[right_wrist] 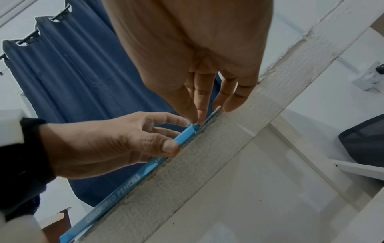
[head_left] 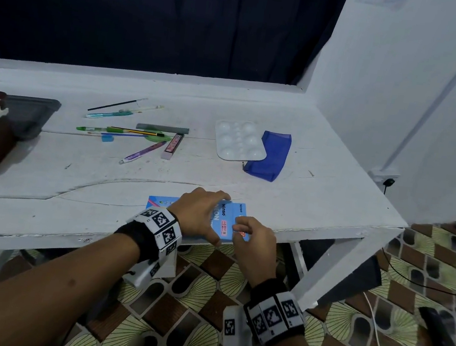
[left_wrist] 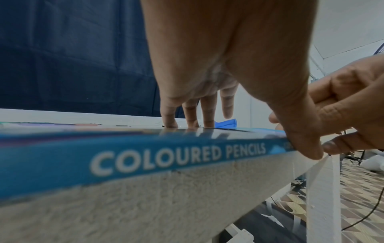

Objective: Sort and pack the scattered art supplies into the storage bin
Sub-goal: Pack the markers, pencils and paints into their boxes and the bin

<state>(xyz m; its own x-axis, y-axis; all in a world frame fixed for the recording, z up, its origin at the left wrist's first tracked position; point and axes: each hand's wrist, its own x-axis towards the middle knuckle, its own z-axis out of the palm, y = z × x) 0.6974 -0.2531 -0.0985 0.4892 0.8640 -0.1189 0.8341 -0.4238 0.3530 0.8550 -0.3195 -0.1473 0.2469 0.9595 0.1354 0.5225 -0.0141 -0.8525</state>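
Flat blue coloured-pencil box at the white table's near edge, long axis along that edge. Left hand spans its top, fingers at the far side, thumb on the near spine. Right hand pinches the right-end flap. Box glossy, thin, rigid.

Under my left thumb, the pencil box edge reads "COLOURED PENCILS"; by my fingertips, its top reads "NINSO".

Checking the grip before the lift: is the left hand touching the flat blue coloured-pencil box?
Touching. The left wrist view shows the left hand with fingertips on top of the flat blue coloured-pencil box and the thumb against its side.
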